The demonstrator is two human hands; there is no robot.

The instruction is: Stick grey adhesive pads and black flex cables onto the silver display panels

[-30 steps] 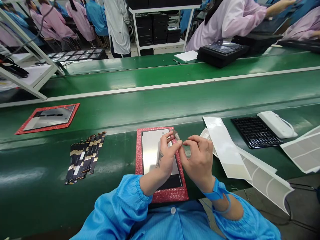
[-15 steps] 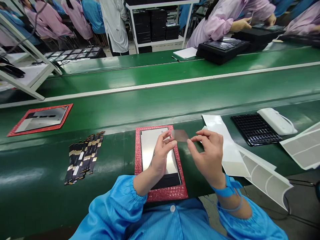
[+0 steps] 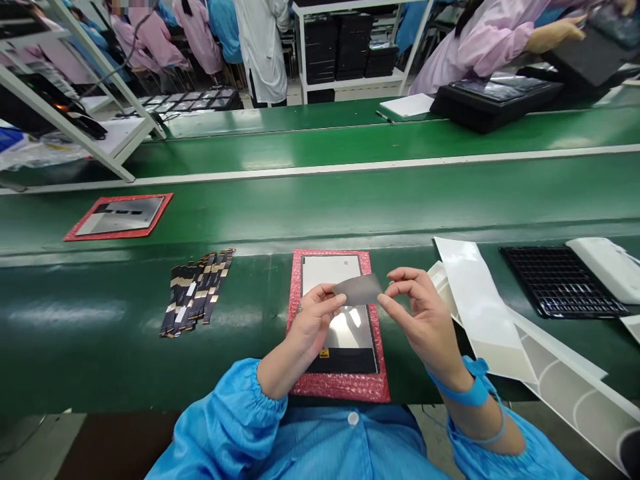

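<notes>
Above red bubble mat [image 3: 340,387], L hand [image 3: 314,321] and R hand [image 3: 425,321] pinch grey film [image 3: 357,290] at both ends, fingers half-curled, wrists apart.

The grey film [image 3: 357,289] looks thin and matt; the panel [image 3: 336,331] is glossy glass, the red mat [image 3: 338,385] rough and pebbled, the green belt [image 3: 90,313] smooth and sheeny, the blue sleeve [image 3: 219,423] soft cloth.

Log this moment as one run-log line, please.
left hand: holds grey film strip by one end | right hand: holds its other end | under hands: display panel on red bubble pad
</notes>
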